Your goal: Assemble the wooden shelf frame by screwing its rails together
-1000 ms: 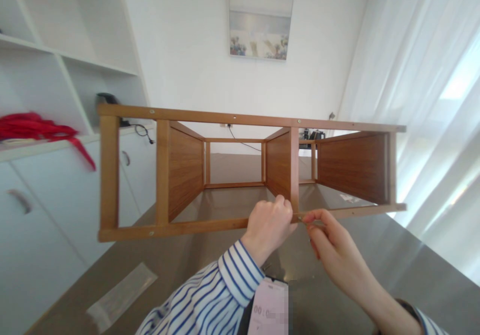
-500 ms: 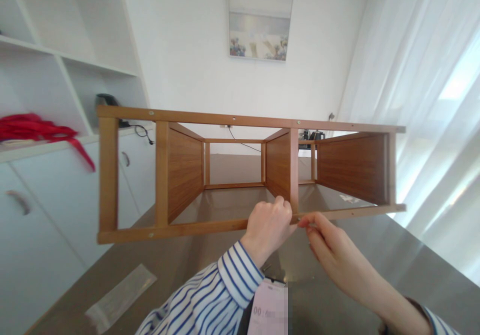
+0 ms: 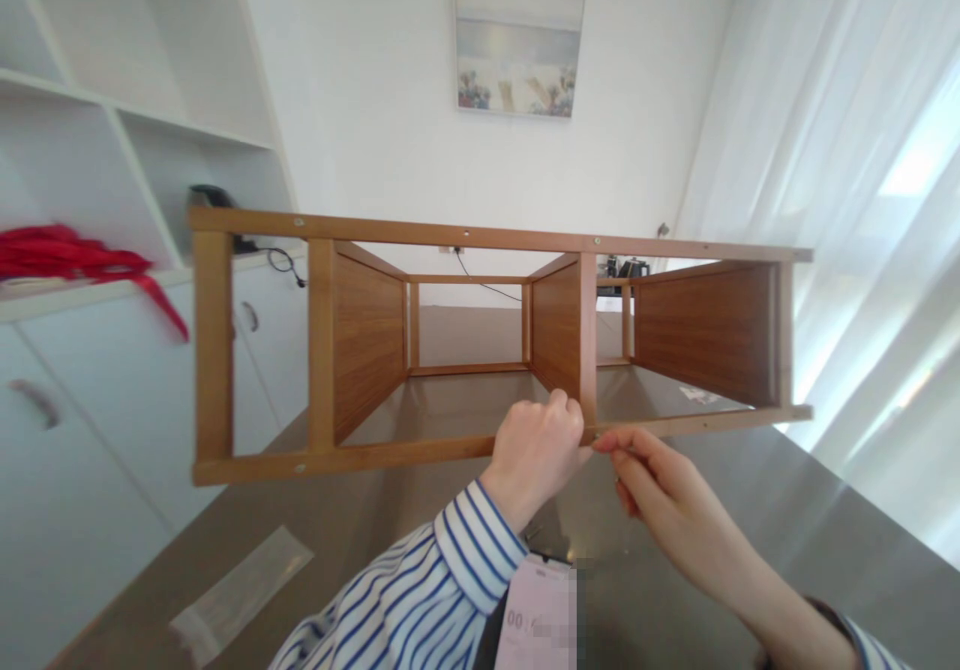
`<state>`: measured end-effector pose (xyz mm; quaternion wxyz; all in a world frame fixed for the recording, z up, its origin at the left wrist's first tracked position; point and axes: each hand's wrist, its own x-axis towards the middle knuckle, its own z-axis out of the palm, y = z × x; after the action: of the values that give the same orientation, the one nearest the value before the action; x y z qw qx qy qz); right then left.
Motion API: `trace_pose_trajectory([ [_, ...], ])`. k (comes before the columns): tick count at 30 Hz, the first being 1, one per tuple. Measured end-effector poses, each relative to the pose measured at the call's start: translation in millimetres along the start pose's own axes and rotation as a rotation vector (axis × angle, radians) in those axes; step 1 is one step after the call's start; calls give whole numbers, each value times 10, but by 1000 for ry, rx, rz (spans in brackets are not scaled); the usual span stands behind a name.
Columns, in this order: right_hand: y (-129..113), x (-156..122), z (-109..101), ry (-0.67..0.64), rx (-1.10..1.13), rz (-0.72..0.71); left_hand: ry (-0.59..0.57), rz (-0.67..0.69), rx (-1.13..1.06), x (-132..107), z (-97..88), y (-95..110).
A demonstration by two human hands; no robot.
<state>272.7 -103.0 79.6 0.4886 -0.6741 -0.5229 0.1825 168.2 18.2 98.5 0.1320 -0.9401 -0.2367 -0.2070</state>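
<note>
Left hand [image 3: 534,455] gripping frame [image 3: 589,340], right hand [image 3: 664,495] beside

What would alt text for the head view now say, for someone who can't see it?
A person's left hand grips the lower rail of a wooden shelf lying sideways on a table; the right hand is at the same rail, close beside it. A phone and a bag lie nearer the viewer.

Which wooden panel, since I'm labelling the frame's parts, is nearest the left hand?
The middle panel, just beyond the left hand; the left panel and right panel stand clearly farther off, one to each side.
</note>
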Motion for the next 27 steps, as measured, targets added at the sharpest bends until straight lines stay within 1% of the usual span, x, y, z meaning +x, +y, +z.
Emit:
trace_pose_trajectory([
  [4,4,-26,-168,-164,-115,-88,-7,3,-14,1,8,-2],
  [6,20,-23,-246,-205,-194,-136,-18,3,-17,2,5,-4],
  [8,40,-4,-315,-220,-295,-203,-31,5,-18,3,-2,-5],
  [11,56,57,-408,-236,-443,-370,-38,4,-19,6,-11,-7],
  [15,39,156,-501,-263,-624,-656,-26,9,-26,6,-11,-11],
  [17,24,192,-527,-282,-693,-751,-17,18,-22,5,-7,-13],
  [20,7,221,-545,-291,-739,-815,-19,25,-14,3,-2,-13],
  [27,23,273,-520,-250,-757,-911,-46,8,-15,3,-17,-10],
])
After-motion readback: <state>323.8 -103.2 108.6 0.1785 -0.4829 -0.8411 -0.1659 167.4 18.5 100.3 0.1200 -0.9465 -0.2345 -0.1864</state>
